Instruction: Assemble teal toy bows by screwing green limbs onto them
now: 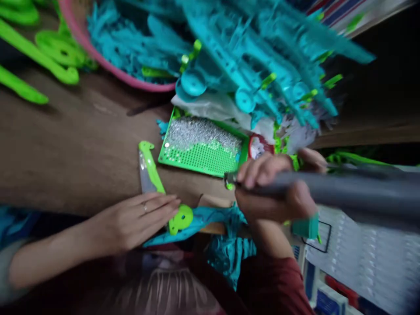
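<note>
My left hand (pixel 127 223) lies with fingers stretched flat over a lime-green plastic part that has a long arm (pixel 151 168) and a round end (pixel 183 217). A clear and grey strip (pixel 145 177) runs along that arm. My thumb is hidden. In my right hand (pixel 272 188) is a grey, cylindrical power screwdriver (pixel 341 197), its tip pointing left, with a small green bit beside the tip. Blue plastic parts (pixel 203 217) lie along the table's near edge. Just beyond both hands sits a green perforated tray (pixel 200 159) of small silvery screws (pixel 203 133).
A pink basin (pixel 127 81) of blue parts stands at the back, beside a large heap of blue plastic parts (pixel 243 57). Several green parts (pixel 42 52) lie back left on the brown table (pixel 82 144). A small red basket (pixel 261 146) adjoins the tray. Boxes (pixel 328 297) stand lower right.
</note>
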Tool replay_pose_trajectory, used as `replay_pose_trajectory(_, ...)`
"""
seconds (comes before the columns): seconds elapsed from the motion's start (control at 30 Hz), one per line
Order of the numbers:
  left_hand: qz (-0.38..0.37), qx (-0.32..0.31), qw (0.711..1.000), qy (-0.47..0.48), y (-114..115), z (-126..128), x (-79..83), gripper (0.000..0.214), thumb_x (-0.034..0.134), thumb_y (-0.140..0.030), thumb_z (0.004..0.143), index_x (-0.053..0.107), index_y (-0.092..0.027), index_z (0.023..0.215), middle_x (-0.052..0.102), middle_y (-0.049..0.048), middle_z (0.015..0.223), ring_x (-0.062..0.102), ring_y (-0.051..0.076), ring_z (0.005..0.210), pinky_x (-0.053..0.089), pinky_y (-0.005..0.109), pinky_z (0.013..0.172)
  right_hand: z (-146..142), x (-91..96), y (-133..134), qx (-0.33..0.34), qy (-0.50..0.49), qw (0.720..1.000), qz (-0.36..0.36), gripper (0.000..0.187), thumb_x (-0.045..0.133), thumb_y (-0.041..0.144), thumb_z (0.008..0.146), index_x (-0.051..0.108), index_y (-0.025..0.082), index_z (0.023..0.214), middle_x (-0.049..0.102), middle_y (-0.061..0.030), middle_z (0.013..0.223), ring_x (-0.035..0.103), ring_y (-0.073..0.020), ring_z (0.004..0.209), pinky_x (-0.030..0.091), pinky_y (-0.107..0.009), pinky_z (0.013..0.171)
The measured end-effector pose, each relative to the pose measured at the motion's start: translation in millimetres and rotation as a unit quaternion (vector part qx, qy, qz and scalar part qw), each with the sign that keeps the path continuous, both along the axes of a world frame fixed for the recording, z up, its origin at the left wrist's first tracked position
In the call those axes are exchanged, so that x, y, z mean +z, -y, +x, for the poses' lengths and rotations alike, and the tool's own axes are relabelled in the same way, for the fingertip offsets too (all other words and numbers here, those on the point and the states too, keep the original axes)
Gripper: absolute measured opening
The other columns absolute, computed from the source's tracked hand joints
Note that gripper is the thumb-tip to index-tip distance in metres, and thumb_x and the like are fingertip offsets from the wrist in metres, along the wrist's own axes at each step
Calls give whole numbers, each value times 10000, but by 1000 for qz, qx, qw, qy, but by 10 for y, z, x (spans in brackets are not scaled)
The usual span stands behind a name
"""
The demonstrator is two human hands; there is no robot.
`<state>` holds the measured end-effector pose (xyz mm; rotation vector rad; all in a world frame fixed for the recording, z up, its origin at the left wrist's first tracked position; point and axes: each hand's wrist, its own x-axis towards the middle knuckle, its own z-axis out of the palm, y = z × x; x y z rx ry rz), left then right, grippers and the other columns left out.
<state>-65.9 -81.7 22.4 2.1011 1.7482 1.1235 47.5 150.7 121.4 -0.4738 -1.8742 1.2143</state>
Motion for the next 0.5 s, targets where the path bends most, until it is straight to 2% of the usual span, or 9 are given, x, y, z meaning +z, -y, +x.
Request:
replay_pose_trajectory(0.03, 0, -12, 1000, 8, 6, 7, -24, 674, 431, -13, 953, 361, -302, 1557, 611, 20, 1454, 513, 181, 1403, 421, 366, 1208, 142, 101, 158, 52, 79, 995, -19, 429, 420, 645, 959, 376, 406, 1313, 418, 45, 604, 519, -200, 488, 524, -392, 514)
replay_pose_trajectory(0.07, 4, -21, 1000, 6, 10, 9, -45, 642, 441, -21, 959, 394, -286, 1542, 617, 32, 1448, 508, 189, 1407, 421, 374, 1209, 268, 168, 302, 106, 113, 988, -27, 395, 408, 625, 977, 368, 420, 1312, 441, 51, 574, 534, -207, 482, 539, -399, 524)
replay_pose_trajectory(0.13, 25, -24, 999, -12, 8, 1, -70, 559, 448, -30, 969, 480, -228, 1491, 647, 68, 1409, 512, 209, 1405, 436, 390, 1200, 452, 174, 534, 240, 131, 961, -41, 379, 449, 569, 993, 338, 428, 1327, 494, 72, 544, 568, -197, 472, 567, -380, 551)
replay_pose_trajectory(0.2, 57, -20, 997, -42, -10, -11, -67, 468, 457, -40, 971, 559, -150, 1414, 680, 111, 1351, 546, 234, 1374, 471, 409, 1174, 534, 34, 676, 315, 87, 944, -46, 478, 535, 505, 982, 281, 409, 1375, 533, 93, 563, 599, -168, 481, 578, -326, 561)
replay_pose_trajectory(0.27, 85, -14, 993, -78, -36, -17, -47, 385, 471, -56, 971, 619, -85, 1326, 698, 142, 1306, 591, 255, 1323, 505, 420, 1141, 543, -167, 733, 342, 52, 937, -51, 605, 607, 446, 958, 224, 377, 1422, 587, 86, 637, 650, -146, 551, 590, -286, 592)
replay_pose_trajectory(0.3, 95, -9, 991, -96, -49, -18, -35, 353, 474, -65, 973, 640, -63, 1285, 705, 151, 1288, 612, 257, 1294, 519, 417, 1125, 533, -264, 737, 357, 49, 932, -49, 602, 620, 426, 953, 242, 357, 1417, 614, 73, 682, 671, -139, 594, 596, -274, 610)
replay_pose_trajectory(0.37, 107, 0, 987, -124, -71, -17, -16, 319, 462, -82, 982, 668, -45, 1223, 720, 152, 1257, 648, 252, 1236, 545, 399, 1086, 505, -421, 722, 427, 78, 901, -28, 447, 616, 403, 957, 380, 308, 1325, 665, 31, 770, 703, -131, 689, 608, -267, 664)
replay_pose_trajectory(0.43, 117, 8, 983, -139, -83, -11, -8, 318, 442, -93, 990, 677, -32, 1196, 731, 150, 1229, 672, 251, 1190, 565, 386, 1045, 478, -527, 703, 501, 109, 859, 14, 232, 589, 405, 972, 517, 251, 1130, 690, -14, 822, 715, -132, 766, 615, -268, 716)
replay_pose_trajectory(0.5, 123, 14, 982, -145, -84, -3, -8, 330, 421, -92, 991, 675, -20, 1188, 739, 148, 1211, 682, 254, 1166, 572, 381, 1018, 450, -593, 694, 543, 121, 828, 68, 213, 568, 425, 980, 567, 213, 963, 697, -51, 840, 716, -137, 830, 618, -269, 760)
